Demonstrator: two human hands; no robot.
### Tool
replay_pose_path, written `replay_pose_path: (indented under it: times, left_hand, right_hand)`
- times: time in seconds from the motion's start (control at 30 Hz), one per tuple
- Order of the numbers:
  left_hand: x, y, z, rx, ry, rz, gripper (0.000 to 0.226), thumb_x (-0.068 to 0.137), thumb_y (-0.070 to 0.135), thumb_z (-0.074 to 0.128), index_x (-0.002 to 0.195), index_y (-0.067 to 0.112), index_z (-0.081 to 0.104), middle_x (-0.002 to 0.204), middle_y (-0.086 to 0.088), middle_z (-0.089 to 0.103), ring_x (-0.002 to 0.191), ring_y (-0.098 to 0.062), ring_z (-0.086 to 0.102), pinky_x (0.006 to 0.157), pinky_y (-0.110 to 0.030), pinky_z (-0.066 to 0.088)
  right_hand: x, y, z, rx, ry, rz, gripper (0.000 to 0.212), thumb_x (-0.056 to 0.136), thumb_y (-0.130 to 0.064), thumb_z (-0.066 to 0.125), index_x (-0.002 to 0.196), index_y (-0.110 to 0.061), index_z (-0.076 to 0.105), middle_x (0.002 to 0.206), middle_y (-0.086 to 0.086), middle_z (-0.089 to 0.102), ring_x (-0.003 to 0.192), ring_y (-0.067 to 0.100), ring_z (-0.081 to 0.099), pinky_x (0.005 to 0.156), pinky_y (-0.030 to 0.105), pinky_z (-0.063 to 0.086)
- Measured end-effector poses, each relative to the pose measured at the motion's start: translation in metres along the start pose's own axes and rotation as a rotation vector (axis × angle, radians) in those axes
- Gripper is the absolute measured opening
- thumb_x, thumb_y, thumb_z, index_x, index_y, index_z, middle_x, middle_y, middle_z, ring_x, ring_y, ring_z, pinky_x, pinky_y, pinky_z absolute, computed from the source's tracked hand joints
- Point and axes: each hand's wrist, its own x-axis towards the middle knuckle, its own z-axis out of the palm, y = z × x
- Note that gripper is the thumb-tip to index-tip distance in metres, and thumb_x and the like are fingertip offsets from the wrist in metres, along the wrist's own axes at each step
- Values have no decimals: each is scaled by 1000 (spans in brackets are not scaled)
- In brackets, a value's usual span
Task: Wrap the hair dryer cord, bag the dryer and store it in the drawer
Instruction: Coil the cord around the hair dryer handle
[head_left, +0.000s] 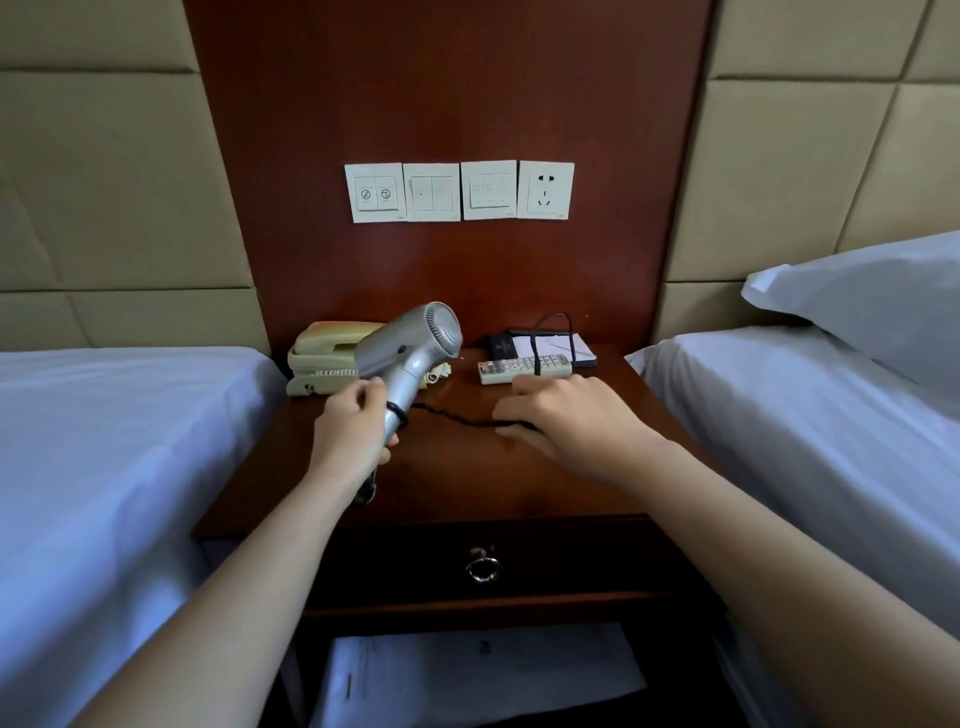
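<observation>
A silver hair dryer (410, 345) is held up over the left part of the dark wooden nightstand (467, 478), its barrel pointing up and right. My left hand (353, 428) grips its handle, where a turn of the black cord (457, 417) lies around it. The twisted cord runs right from the handle, just above the tabletop, into my right hand (566, 421), whose fingers curl around it. A loop of the cord rises behind the remote control (524, 368). The drawer (483, 566), with a metal ring pull, is closed below the tabletop.
A beige telephone (324, 358) stands at the back left of the nightstand, a notepad (550, 345) at the back right. Wall switches and a socket (545, 189) hang above. Beds with white sheets flank both sides. A white paper (467, 675) lies on the lower shelf.
</observation>
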Motion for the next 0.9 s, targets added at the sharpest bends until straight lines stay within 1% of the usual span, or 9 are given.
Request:
replay_pose_path:
  times: [0.07,0.13,0.23,0.33,0.43,0.53,0.67,0.77,0.9]
  left_hand:
    - [-3,2,0,112,-86,83,23,89,40,53,97,20,61,70,-4,62,53,-17,57,42,-23,43]
    - [-5,4,0,191,-173,153,25,79,45,65,94,25,62,73,0,63,66,-20,61,56,-34,50]
    - [-9,6,5,315,-239,193,32,73,45,72,94,24,62,76,0,62,69,-15,58,59,-30,42]
    - [-16,11,9,372,-248,198,50,65,61,70,88,19,60,76,-3,63,70,-17,58,57,-30,38]
    - [-22,17,12,434,-279,170,61,54,75,52,83,22,56,80,-3,61,75,-23,59,57,-32,42]
    - [-27,23,15,501,-273,153,50,63,61,37,85,20,54,88,-8,60,81,-32,57,67,-38,48]
    - [-26,25,16,595,-227,220,36,88,54,39,89,23,57,88,-6,61,81,-31,59,62,-36,45]
    - [-27,24,15,634,-217,262,34,91,53,40,92,24,57,88,-7,61,84,-33,60,68,-40,50]
    - [-29,28,13,710,-247,315,33,93,47,36,93,20,57,89,-8,61,81,-32,58,68,-38,49]
  right_hand:
    - [2,0,-1,32,82,-25,26,91,-37,45,97,-22,66,91,3,59,70,32,64,48,32,39]
    - [5,-1,-4,53,156,-11,26,87,-37,47,90,-22,68,80,3,59,57,29,62,42,28,32]
    - [9,-4,-5,110,165,-1,38,87,-43,34,91,-24,67,79,4,57,55,31,59,42,29,32]
    - [11,-10,-5,118,165,-32,43,87,-43,30,92,-21,67,77,5,55,54,32,58,41,30,33]
    - [12,-21,-5,125,198,-73,35,87,-37,37,90,-23,68,72,4,54,48,31,54,38,30,31]
    - [14,-28,-6,148,178,-85,37,90,-41,37,94,-25,69,76,1,55,54,28,56,40,31,35]
    - [16,-17,-8,416,142,57,25,90,-38,53,86,-17,65,78,-4,53,69,16,53,58,38,45]
    - [14,-5,-8,448,128,176,24,92,-34,52,83,-14,62,70,-4,56,66,16,52,59,37,43]
    - [10,10,-4,327,125,321,28,96,-36,44,75,-18,49,55,-7,43,52,12,41,56,34,33]
